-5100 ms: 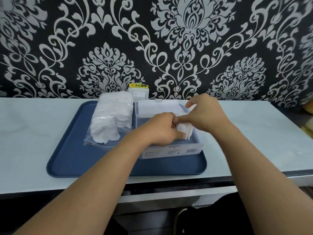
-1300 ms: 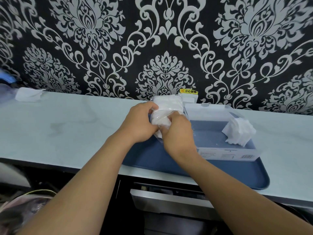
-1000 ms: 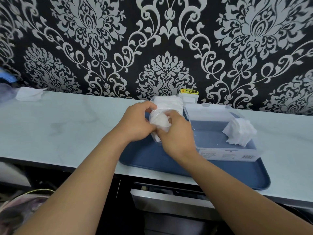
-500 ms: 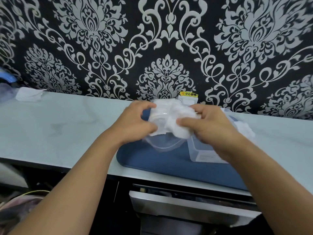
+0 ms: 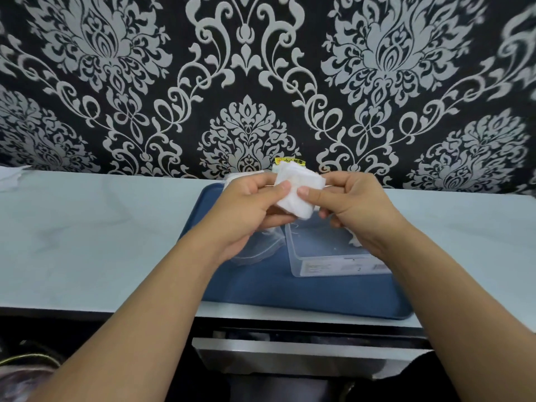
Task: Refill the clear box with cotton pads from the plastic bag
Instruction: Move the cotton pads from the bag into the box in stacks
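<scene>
Paper or cloth [image 5: 11, 177], white and flat, lies cut off at the far left edge of the pale marbled counter [image 5: 95, 236]; its kind cannot be told. Left hand [image 5: 246, 210] pinches the near left corner of a stack of cotton pads [image 5: 298, 190] between thumb and curled fingers. The plastic bag [image 5: 258, 250], clear and crumpled, lies on the blue tray [image 5: 304, 297] and is largely hidden under this hand. The pads are white, square and soft-edged, held in the air above the tray. Right hand [image 5: 356, 204] pinches their right side, thumb on top. The clear box [image 5: 322, 250], rectangular with thin rigid walls, stands open on the tray just below the pads; the right wrist covers its far right end, where a trace of white shows. A yellow label [image 5: 290, 161] peeks out behind the pads, its print blurred.
</scene>
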